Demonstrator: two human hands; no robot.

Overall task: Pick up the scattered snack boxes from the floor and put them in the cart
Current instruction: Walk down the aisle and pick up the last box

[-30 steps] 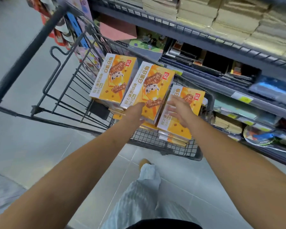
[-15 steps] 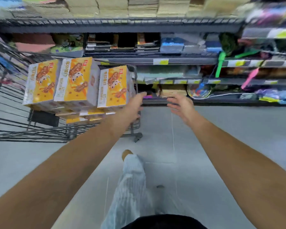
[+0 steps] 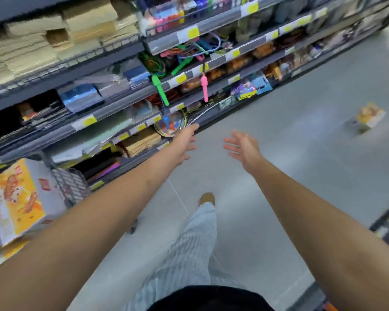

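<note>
Both hands are empty with fingers spread, and the remaining snack box point(image 3: 368, 116) lies on the floor point(image 3: 301, 153) well ahead and to the right, nearer the right hand point(image 3: 243, 149) than the left hand point(image 3: 184, 142).

hands point(image 3: 184, 142) point(image 3: 243, 147) empty — box point(image 3: 368, 117) on floor point(image 3: 301, 176)
</note>
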